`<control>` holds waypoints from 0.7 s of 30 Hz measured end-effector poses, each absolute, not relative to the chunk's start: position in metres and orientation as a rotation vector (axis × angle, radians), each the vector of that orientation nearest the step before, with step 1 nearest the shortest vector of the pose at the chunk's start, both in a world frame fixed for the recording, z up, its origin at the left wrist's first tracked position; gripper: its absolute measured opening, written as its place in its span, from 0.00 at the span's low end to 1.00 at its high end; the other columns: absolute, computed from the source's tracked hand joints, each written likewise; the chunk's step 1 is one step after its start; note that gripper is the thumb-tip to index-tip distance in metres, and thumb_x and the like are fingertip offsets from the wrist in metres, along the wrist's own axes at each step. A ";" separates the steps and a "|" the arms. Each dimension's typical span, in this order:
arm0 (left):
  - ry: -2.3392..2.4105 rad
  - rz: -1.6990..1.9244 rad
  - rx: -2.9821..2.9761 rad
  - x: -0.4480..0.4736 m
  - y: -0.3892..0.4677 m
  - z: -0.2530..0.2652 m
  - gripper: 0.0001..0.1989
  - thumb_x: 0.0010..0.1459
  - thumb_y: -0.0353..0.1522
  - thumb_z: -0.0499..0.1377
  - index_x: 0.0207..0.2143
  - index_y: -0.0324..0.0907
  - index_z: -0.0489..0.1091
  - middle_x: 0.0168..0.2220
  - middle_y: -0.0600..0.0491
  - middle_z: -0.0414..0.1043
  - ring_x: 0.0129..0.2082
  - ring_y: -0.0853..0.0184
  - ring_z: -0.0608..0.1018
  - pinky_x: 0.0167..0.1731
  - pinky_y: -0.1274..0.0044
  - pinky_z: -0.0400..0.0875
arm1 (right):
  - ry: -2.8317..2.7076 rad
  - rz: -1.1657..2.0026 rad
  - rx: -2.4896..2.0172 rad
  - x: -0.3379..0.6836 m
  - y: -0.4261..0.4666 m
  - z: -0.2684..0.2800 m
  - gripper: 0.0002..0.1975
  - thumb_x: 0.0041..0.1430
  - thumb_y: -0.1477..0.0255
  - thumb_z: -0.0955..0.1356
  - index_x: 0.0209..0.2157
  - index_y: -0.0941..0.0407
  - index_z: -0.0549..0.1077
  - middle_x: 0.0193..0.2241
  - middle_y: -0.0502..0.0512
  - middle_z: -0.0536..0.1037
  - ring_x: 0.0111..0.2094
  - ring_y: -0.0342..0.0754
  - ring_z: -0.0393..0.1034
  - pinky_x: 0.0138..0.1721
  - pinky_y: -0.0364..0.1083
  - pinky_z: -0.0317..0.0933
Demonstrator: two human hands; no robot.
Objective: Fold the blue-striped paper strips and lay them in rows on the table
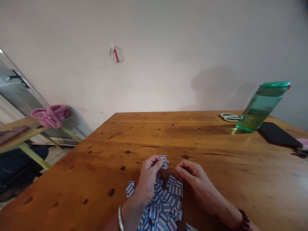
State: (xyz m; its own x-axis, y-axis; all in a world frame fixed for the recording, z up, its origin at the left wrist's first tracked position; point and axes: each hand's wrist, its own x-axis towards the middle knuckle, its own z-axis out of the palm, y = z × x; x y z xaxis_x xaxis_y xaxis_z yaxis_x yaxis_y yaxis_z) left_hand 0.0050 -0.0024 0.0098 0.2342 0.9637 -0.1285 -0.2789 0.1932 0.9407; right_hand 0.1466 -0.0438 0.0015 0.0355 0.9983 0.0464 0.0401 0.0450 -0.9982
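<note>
My left hand [149,175] is closed, pinching a small white label sheet [163,162] with blue-bordered blank boxes between thumb and fingers. To its right, my right hand [192,175] hovers over the table with thumb and forefinger together. Whatever may be in that pinch is too small or hidden to make out. Below and between both hands lies a loose pile of similar blue-and-white labels [166,205], partly covered by my left forearm. A few more labels [130,188] sit apart, left of my left wrist.
On the wooden table [144,134], a green water bottle [261,107] stands at the back right. Beside it are a white coiled cable [229,117] and a dark flat phone-like object [279,134]. A pink cloth [50,115] rests on a side bench [24,130] at left.
</note>
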 end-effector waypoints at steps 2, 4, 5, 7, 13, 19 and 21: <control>0.890 1.088 0.885 0.001 0.000 0.012 0.10 0.44 0.35 0.63 0.25 0.38 0.66 0.25 0.53 0.73 0.22 0.70 0.73 0.21 0.81 0.64 | -1.385 0.996 -1.285 0.152 -0.041 0.000 0.11 0.53 0.67 0.64 0.20 0.57 0.64 0.17 0.46 0.63 0.21 0.41 0.56 0.22 0.40 0.52; 0.887 1.103 0.827 -0.002 0.003 0.013 0.11 0.44 0.35 0.62 0.26 0.39 0.64 0.25 0.51 0.74 0.22 0.69 0.75 0.21 0.80 0.65 | -1.577 0.845 -1.361 0.156 -0.039 -0.001 0.10 0.54 0.69 0.63 0.22 0.57 0.66 0.19 0.48 0.67 0.22 0.42 0.59 0.24 0.41 0.53; 0.892 1.111 0.807 -0.003 0.003 0.014 0.11 0.45 0.34 0.62 0.26 0.39 0.64 0.25 0.51 0.75 0.22 0.69 0.75 0.20 0.80 0.66 | -1.666 0.778 -1.396 0.157 -0.038 -0.001 0.09 0.54 0.70 0.62 0.23 0.57 0.67 0.20 0.48 0.69 0.23 0.43 0.61 0.24 0.41 0.54; 0.903 1.123 0.780 -0.004 0.004 0.016 0.09 0.46 0.33 0.62 0.27 0.39 0.63 0.26 0.50 0.75 0.22 0.68 0.76 0.20 0.80 0.67 | -1.806 0.674 -1.444 0.157 -0.039 -0.003 0.08 0.55 0.73 0.62 0.24 0.56 0.68 0.21 0.50 0.72 0.24 0.44 0.64 0.26 0.42 0.56; 0.888 1.184 0.732 -0.013 0.010 0.022 0.05 0.49 0.29 0.60 0.29 0.37 0.65 0.28 0.48 0.76 0.24 0.66 0.78 0.22 0.78 0.70 | -1.994 0.510 -1.469 0.152 -0.043 -0.006 0.08 0.54 0.78 0.61 0.25 0.56 0.69 0.24 0.51 0.73 0.26 0.45 0.67 0.28 0.43 0.58; 0.861 1.291 0.701 -0.026 0.019 0.024 0.04 0.50 0.28 0.59 0.29 0.36 0.67 0.28 0.48 0.76 0.25 0.66 0.78 0.24 0.77 0.71 | -2.016 0.400 -1.483 0.149 -0.044 -0.005 0.10 0.58 0.75 0.60 0.28 0.55 0.71 0.26 0.54 0.73 0.29 0.48 0.68 0.31 0.45 0.62; 0.856 1.293 0.688 -0.026 0.019 0.025 0.03 0.50 0.27 0.58 0.29 0.36 0.67 0.27 0.49 0.76 0.24 0.67 0.77 0.24 0.77 0.71 | -2.071 0.353 -1.456 0.148 -0.046 -0.004 0.10 0.59 0.74 0.60 0.34 0.55 0.72 0.32 0.57 0.75 0.35 0.50 0.68 0.37 0.49 0.63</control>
State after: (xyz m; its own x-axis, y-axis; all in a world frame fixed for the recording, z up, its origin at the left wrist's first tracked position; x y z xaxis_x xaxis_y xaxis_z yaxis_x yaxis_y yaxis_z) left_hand -0.0258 0.0189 0.0250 0.0594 0.9865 -0.1525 -0.5259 0.1608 0.8352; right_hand 0.1478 -0.0464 -0.0037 -0.2387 0.9226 0.3030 0.7699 0.3700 -0.5200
